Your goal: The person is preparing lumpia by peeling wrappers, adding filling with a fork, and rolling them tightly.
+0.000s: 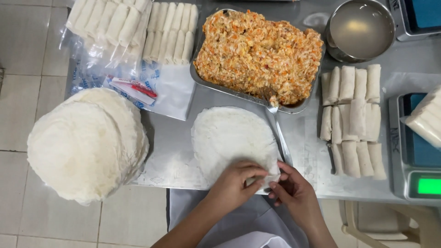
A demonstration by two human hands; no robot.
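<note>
At bottom centre of the frame, the left hand point(236, 181) and right hand point(290, 187) pinched the near edge of the thin round white wrapper point(229, 135), fingers closed on it, lying flat on the steel table point(303, 138). Above, the metal tray of orange-flecked filling point(258, 55) sat within reach, spoon point(279, 133) leaning out; the stack of round wrappers point(85, 142) waited at left.

Tray of orange-flecked filling point(257, 50) at centre rear; metal bowl of liquid point(360, 28) beside it. Finished rolls point(351, 117) stacked right (more bagged rear left). Wrapper stack point(85, 142) left.
</note>
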